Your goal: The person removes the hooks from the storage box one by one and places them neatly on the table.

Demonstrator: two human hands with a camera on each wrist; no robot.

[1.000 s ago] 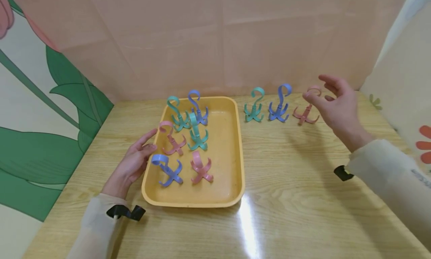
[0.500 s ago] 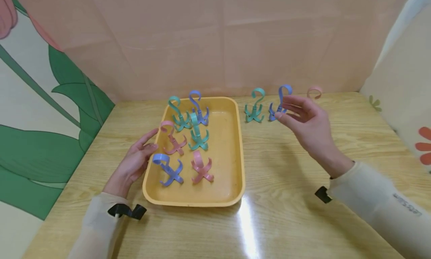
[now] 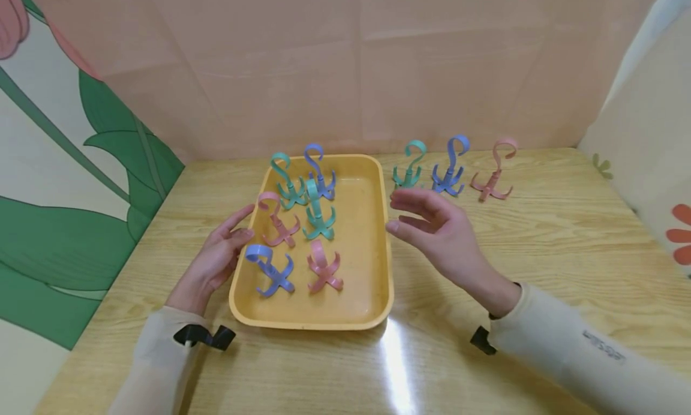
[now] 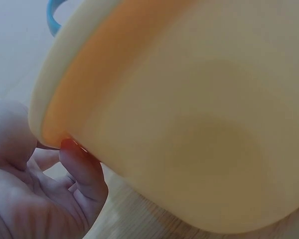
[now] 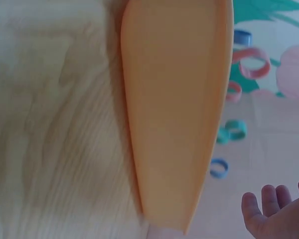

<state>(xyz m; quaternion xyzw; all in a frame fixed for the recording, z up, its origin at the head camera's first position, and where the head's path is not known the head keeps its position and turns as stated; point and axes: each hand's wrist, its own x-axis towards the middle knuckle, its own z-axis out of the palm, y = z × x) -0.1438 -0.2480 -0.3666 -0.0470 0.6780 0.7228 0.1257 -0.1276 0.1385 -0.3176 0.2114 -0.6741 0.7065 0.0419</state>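
A yellow plastic tray [image 3: 367,247] on the table holds several plastic rotating hooks, each with a curved top and a four-pronged base. Inside are blue hooks [image 3: 276,278], pink hooks [image 3: 325,272] and green hooks [image 3: 320,224]. My left hand [image 3: 210,264] grips the tray's left rim; the left wrist view has a fingertip [image 4: 82,162] against the outer wall under the rim. Just off the right rim, my right hand [image 3: 445,238] is held with loosely bent fingers and nothing in them. Beyond it stand a green hook [image 3: 411,163], a blue hook [image 3: 449,175] and a pink hook [image 3: 491,184].
The wooden table [image 3: 567,247] meets a pale pink backdrop [image 3: 356,67] at its far edge. A green leaf-patterned wall [image 3: 48,271] rises on the left, and a pale wall with a red flower [image 3: 681,232] on the right.
My right hand has come left and nearer, from beside the pink hook, past the blue one, to the tray's right rim. The pink hook is left standing. My left hand stays put.
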